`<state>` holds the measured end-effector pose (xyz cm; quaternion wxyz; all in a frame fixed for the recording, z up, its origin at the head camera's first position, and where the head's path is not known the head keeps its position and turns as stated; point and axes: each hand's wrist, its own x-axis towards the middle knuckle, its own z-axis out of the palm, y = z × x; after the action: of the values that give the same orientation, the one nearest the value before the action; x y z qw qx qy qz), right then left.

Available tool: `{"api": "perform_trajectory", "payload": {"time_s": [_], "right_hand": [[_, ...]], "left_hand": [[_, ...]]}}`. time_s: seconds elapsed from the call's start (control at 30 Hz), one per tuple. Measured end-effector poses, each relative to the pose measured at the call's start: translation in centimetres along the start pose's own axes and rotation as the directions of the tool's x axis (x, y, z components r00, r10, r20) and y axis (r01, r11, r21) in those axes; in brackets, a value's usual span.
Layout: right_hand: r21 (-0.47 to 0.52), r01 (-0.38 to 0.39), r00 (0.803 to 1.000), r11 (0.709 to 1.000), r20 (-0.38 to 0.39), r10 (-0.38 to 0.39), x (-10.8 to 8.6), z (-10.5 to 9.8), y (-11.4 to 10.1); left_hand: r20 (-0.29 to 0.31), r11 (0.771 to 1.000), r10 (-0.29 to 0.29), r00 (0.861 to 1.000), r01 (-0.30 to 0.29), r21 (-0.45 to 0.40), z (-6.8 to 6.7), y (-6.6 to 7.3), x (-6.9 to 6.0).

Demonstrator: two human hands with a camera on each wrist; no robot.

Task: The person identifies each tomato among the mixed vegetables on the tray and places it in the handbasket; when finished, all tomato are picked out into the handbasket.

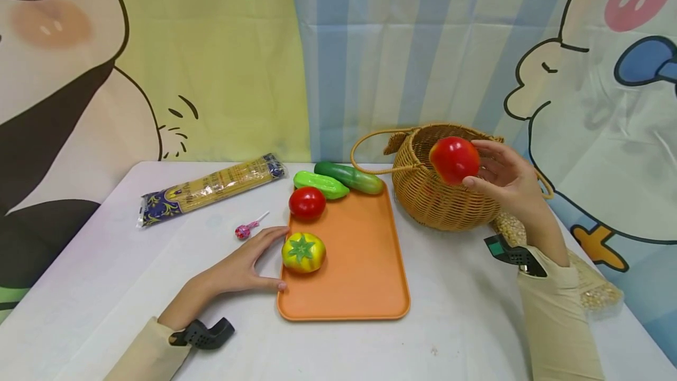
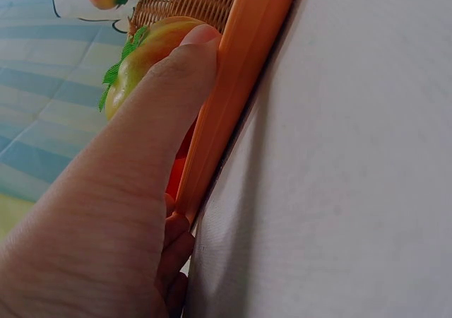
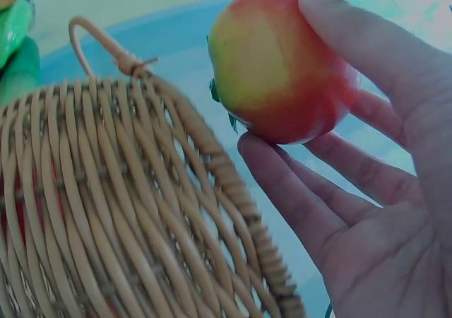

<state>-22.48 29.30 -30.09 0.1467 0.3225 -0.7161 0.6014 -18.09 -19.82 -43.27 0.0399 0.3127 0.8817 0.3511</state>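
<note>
My right hand [image 1: 505, 178] pinches a red tomato [image 1: 455, 160] between thumb and fingertips, above the front rim of the wicker basket [image 1: 449, 207]. In the right wrist view the tomato [image 3: 282, 63] shows a yellow patch and green leaves. At the left edge of the orange tray [image 1: 359, 275], my left hand [image 1: 238, 266] rests with thumb and fingers spread, its thumb touching the rim. Close to that hand, a yellow-green tomato [image 1: 304, 253] sits on the tray. Behind it lies another red tomato [image 1: 307, 203], near a light green vegetable [image 1: 321, 184] and a cucumber [image 1: 349, 177].
A pack of spaghetti [image 1: 211, 190] and a lollipop [image 1: 247, 230] lie left of the tray. Bags of pale kernels [image 1: 597, 293] lie by the right forearm. The basket's looped handle [image 1: 365, 134] sticks out to the left. Something red [image 3: 32, 205] shows through the weave.
</note>
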Motion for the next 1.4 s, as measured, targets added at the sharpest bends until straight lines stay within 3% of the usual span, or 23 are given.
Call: {"api": "perform_trajectory", "payload": {"time_s": [0.3,0.47,0.73,1.0,1.2,1.4], "right_hand": [[-0.161,-0.104,0.993,0.981,-0.066,0.094,-0.3,-0.6,0.4],[-0.349,-0.153,0.986,0.925,-0.111,0.121,-0.3,-0.8,0.3],[-0.485,-0.206,0.978,0.850,-0.130,0.163,-0.2,-0.8,0.4],[-0.582,-0.245,0.969,0.776,-0.160,0.186,0.6,0.4,1.0],[-0.636,-0.341,0.940,0.692,-0.232,0.250,0.9,0.7,0.6],[-0.654,-0.365,0.928,0.662,-0.201,0.313,1.0,0.4,0.3]], "left_hand": [[0.004,1.000,-0.005,1.000,0.005,0.000,-0.1,0.1,0.0],[0.011,1.000,-0.010,1.000,0.010,0.000,0.0,0.0,0.1],[0.009,1.000,-0.004,1.000,0.004,-0.002,0.0,0.1,0.3],[-0.002,1.000,-0.025,1.000,0.025,0.003,-0.3,-0.2,-0.4],[-0.003,1.000,-0.018,1.000,0.018,-0.002,-0.1,-0.2,-0.3],[-0.005,1.000,-0.003,1.000,0.002,-0.007,0.0,0.0,0.0]]}}
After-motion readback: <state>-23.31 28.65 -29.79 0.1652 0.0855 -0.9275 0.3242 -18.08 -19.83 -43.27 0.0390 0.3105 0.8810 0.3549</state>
